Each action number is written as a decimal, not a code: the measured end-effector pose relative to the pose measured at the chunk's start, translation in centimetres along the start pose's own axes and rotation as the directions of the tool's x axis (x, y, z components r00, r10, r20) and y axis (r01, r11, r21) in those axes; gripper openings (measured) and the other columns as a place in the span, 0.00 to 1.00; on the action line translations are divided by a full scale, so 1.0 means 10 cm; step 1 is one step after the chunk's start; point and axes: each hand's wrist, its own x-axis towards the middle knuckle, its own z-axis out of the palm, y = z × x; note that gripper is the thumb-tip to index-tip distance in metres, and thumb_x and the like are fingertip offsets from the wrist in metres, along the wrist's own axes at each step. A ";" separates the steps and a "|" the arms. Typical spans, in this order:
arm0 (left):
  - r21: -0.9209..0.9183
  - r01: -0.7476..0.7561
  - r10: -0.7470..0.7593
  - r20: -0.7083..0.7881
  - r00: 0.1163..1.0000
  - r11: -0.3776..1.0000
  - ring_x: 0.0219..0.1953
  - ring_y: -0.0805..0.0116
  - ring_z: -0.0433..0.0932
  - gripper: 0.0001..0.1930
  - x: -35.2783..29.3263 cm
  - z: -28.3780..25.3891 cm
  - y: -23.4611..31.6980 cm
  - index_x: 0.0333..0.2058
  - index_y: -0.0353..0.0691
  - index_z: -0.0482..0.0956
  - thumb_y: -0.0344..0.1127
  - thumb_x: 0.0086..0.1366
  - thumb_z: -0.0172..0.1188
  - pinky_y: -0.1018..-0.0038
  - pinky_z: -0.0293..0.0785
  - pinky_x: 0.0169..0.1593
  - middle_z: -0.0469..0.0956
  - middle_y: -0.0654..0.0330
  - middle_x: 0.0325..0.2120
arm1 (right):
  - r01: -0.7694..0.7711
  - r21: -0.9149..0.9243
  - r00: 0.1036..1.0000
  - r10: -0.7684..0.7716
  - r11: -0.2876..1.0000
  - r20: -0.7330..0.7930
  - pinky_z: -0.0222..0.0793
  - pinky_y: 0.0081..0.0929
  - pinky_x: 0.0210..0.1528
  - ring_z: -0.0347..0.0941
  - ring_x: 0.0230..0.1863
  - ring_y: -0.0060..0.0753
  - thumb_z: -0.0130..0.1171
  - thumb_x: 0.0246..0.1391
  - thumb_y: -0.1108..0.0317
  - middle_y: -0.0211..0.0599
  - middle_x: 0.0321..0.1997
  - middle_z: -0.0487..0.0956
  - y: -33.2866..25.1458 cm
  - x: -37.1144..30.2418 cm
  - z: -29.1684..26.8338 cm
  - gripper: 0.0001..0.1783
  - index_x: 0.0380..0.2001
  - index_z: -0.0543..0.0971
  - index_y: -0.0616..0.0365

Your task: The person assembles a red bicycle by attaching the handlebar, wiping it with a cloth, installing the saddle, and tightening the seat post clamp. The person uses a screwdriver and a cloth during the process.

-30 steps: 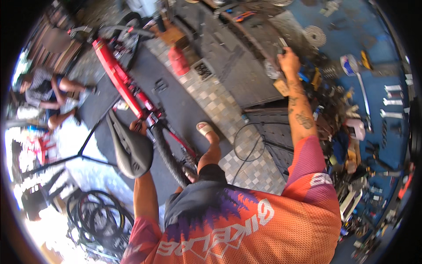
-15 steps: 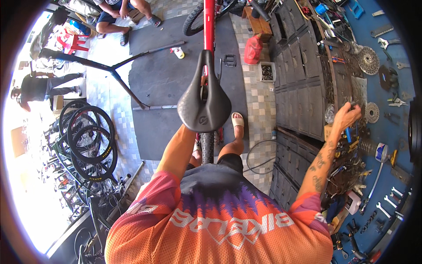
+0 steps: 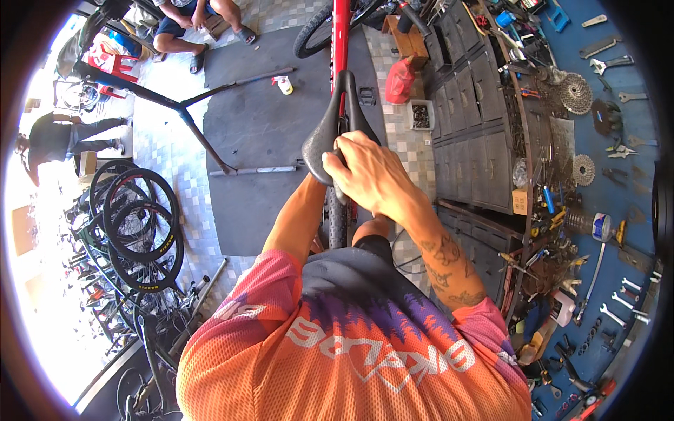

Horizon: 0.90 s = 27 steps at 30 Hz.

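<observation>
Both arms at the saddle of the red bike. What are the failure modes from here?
1. The right hand grips only the rear of the black saddle; the red bike might swing or tip.
2. The left hand is hidden under the saddle, so pinched fingers would go unseen.
3. A cable loop lies on the floor by the feet: a possible trip.

Black bicycle saddle (image 3: 335,116), narrow nose pointing away, mounted on red frame (image 3: 341,31), above dark floor mat.
</observation>
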 end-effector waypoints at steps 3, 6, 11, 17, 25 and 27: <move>-0.065 -0.024 0.025 0.015 1.000 0.998 0.43 0.61 0.83 0.13 0.03 0.02 -0.11 0.48 0.38 0.83 0.40 0.74 0.61 0.64 0.79 0.49 0.84 0.54 0.38 | -0.015 -0.120 0.997 0.024 0.993 0.076 0.75 0.56 0.56 0.81 0.51 0.65 0.47 0.71 0.47 0.61 0.48 0.83 -0.04 0.19 -0.05 0.28 0.40 0.79 0.66; -0.144 -0.055 0.061 0.035 0.998 0.988 0.43 0.60 0.83 0.13 0.06 0.02 -0.26 0.48 0.38 0.82 0.41 0.74 0.60 0.64 0.80 0.50 0.84 0.54 0.38 | -0.025 -0.124 0.996 0.036 0.992 0.084 0.76 0.57 0.54 0.83 0.46 0.67 0.46 0.71 0.45 0.59 0.39 0.85 -0.04 0.34 -0.08 0.29 0.39 0.81 0.63; -0.244 -0.087 0.094 0.017 0.995 0.966 0.43 0.59 0.83 0.14 0.10 -0.28 -0.21 0.48 0.39 0.82 0.43 0.74 0.59 0.62 0.80 0.50 0.84 0.53 0.38 | -0.031 -0.209 0.995 0.051 0.977 0.089 0.78 0.57 0.52 0.84 0.45 0.65 0.47 0.71 0.51 0.55 0.38 0.86 0.04 0.51 0.01 0.22 0.41 0.80 0.60; -0.207 0.284 -0.351 -0.582 0.733 0.936 0.31 0.78 0.75 0.09 -0.52 -0.77 1.29 0.48 0.34 0.81 0.29 0.74 0.56 0.78 0.74 0.36 0.80 0.63 0.32 | 0.304 -0.355 0.953 -0.278 0.884 0.125 0.81 0.54 0.42 0.84 0.40 0.62 0.48 0.68 0.63 0.49 0.33 0.85 0.10 0.54 0.00 0.11 0.39 0.75 0.59; -0.235 0.205 -0.222 -0.046 0.974 0.950 0.29 0.74 0.80 0.26 -0.55 -0.80 3.01 0.67 0.36 0.65 0.37 0.77 0.62 0.78 0.76 0.28 0.83 0.56 0.36 | 0.261 -0.386 0.964 -0.218 0.885 0.150 0.80 0.56 0.44 0.83 0.44 0.67 0.49 0.69 0.63 0.57 0.39 0.83 0.04 0.63 0.02 0.11 0.42 0.71 0.61; -0.303 0.288 -0.287 0.048 0.957 0.909 0.31 0.70 0.83 0.29 -0.37 -0.79 3.08 0.68 0.35 0.62 0.38 0.76 0.63 0.74 0.81 0.29 0.84 0.53 0.36 | 0.306 -0.347 0.951 -0.264 0.887 0.162 0.78 0.58 0.45 0.82 0.46 0.68 0.49 0.69 0.62 0.58 0.40 0.83 0.05 0.64 0.04 0.13 0.43 0.72 0.62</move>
